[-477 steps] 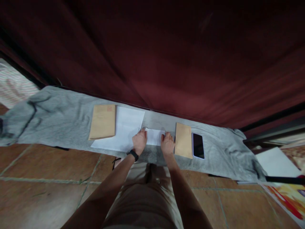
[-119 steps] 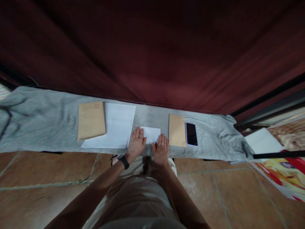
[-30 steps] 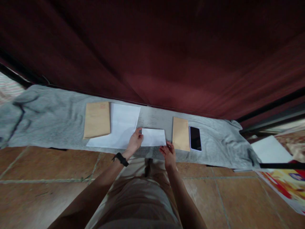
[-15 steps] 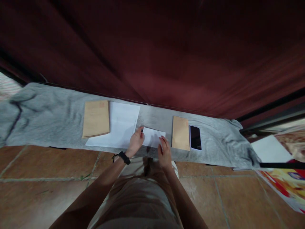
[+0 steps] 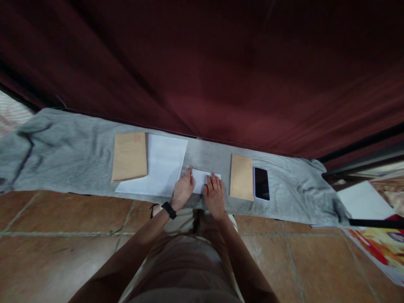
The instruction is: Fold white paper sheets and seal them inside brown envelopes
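A small folded sheet of white paper (image 5: 200, 176) lies on the grey cloth in front of me. My left hand (image 5: 183, 190), with a black band on its wrist, is closed on the paper's left end, thumb near the top edge. My right hand (image 5: 215, 194) rests flat on the paper's right part with the fingers stretched out, hiding some of it. Left of my hands are larger white sheets (image 5: 164, 164), partly covered by a stack of brown envelopes (image 5: 129, 156). One more brown envelope (image 5: 241, 176) lies to the right, beside a dark-screened phone (image 5: 261, 184).
Grey cloth (image 5: 78, 151) covers the long narrow surface. Behind it hangs a dark red curtain (image 5: 202, 75). At the far right are a white sheet (image 5: 366, 200), a dark bar and a colourful printed box or sheet (image 5: 381, 248). Tiled floor (image 5: 78, 261) lies below.
My right hand has come down from the paper's right edge and moved left, now flat on it. My left hand stays at the left end. The view has shifted slightly.
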`<state>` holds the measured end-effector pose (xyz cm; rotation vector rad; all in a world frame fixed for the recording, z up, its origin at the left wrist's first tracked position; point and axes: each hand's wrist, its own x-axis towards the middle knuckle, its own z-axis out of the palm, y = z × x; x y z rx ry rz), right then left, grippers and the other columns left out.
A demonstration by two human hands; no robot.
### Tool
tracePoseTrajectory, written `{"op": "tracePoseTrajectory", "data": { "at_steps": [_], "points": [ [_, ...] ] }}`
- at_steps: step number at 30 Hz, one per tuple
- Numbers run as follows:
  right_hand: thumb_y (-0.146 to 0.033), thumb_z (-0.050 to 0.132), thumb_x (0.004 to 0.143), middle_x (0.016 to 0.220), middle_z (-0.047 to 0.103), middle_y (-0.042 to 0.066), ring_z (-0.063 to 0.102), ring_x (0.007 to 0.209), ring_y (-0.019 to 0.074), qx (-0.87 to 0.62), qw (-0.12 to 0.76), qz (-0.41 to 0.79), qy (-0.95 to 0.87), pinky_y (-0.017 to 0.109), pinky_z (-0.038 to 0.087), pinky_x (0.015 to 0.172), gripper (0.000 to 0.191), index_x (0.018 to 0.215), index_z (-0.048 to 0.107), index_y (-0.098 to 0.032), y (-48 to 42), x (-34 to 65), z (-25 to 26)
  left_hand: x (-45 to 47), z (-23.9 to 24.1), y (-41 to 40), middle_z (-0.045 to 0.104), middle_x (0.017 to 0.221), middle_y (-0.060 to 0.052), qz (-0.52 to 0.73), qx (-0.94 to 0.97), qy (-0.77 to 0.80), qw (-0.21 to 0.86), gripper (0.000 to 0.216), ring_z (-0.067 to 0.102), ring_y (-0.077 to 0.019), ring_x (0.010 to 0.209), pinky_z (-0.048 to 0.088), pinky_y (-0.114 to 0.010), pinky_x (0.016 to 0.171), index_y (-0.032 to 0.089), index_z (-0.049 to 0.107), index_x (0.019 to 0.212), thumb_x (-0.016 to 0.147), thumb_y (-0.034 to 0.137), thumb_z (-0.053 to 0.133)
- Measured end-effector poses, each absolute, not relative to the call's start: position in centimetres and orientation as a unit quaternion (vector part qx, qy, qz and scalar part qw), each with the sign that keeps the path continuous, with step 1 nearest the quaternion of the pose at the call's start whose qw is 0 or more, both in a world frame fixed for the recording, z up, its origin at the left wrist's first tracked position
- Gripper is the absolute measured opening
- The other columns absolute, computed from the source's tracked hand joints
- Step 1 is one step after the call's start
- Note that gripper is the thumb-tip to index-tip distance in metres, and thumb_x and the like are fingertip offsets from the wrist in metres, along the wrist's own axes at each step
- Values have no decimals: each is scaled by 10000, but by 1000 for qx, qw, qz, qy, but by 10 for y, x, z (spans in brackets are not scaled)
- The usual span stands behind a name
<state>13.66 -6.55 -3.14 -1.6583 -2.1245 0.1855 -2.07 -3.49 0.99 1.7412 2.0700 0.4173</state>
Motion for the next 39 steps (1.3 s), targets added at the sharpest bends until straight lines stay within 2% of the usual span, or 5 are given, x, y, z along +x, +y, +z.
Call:
{"op": "tracePoseTrajectory", "data": {
  "at_steps": [10,14,19,29,39],
  "points": [
    [-288,391,1068,1650,311,169,284,1528,275,-612,201,64,-762,533,263,1219,501,1552,410,-161,-64,134,-33,-16,9,-45,646,1231,-199,131,690,704,105,431,661,-295,1073,526,-379,897,126,568,1352,973,132,363],
    [-273,394,1062,1652,302,172,288,1526,279,-609,203,63,-764,538,266,1216,514,1564,392,-166,-65,134,-32,-15,2,-45,552,1441,-202,159,739,650,72,453,529,-331,1309,423,-471,1093,117,560,1382,963,127,388],
    [-173,370,1031,1654,300,163,259,1541,271,-603,183,40,-775,529,251,1229,559,1588,339,-152,-66,134,-32,-3,-12,-46,458,1580,-127,186,799,564,94,480,317,-292,1515,240,-511,1245,144,515,1460,1038,321,371],
    [-300,356,1072,1635,316,214,254,1539,298,-631,205,47,-747,531,268,1221,546,1569,358,-74,-65,133,-31,-11,-24,-54,310,1639,-217,179,769,608,79,659,212,-294,1560,220,-486,1261,18,324,1562,1033,408,369],
    [-345,360,1074,1619,344,224,284,1528,293,-637,237,37,-732,520,275,1219,584,1579,318,-55,-68,137,-39,-20,-29,-71,372,1602,-245,186,748,636,44,608,286,-306,1534,268,-497,1247,4,336,1541,1043,353,340]
  ]
}}
